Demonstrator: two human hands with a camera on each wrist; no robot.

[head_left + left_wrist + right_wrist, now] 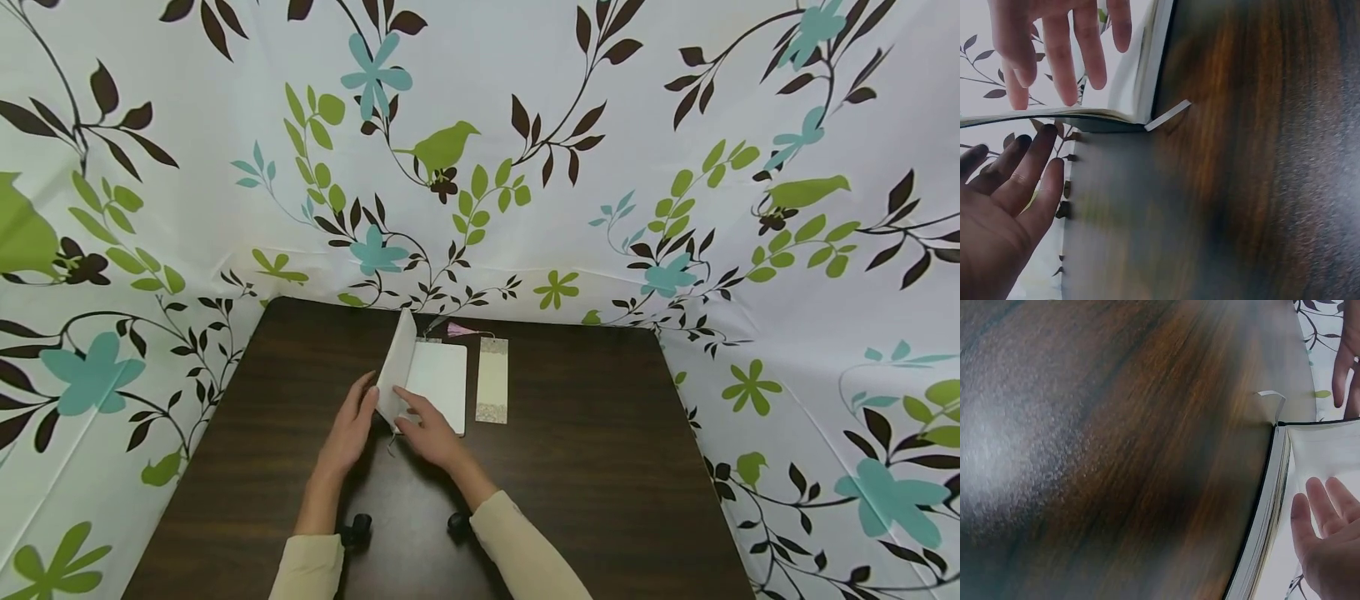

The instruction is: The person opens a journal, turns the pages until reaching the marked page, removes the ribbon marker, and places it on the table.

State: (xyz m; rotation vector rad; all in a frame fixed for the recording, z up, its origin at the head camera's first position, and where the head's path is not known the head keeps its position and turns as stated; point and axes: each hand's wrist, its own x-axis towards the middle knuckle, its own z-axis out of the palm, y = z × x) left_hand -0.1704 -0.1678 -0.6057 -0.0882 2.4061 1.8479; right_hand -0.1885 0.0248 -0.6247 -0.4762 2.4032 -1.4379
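Observation:
A notebook (441, 379) with blank white pages lies open on the table, its dark cover edge showing in the wrist views. Its left side (397, 367) stands tilted up from the spine. My left hand (354, 425) is on the outer side of that raised part, fingers extended and fingertips close to the cover. On the inner side is my right hand (429, 429), its fingers loosely spread near the raised page. A thin pale ribbon (1169, 115) sticks out at the bottom of the spine. Neither hand curls round anything.
Right of the notebook lies a cream bookmark (492, 379) with patterned ends and a pink tassel (461, 330). A grey tassel (437, 323) shows at the notebook's top edge. The dark wooden table (592, 467) meets a patterned cloth (480, 217) at the back and sides.

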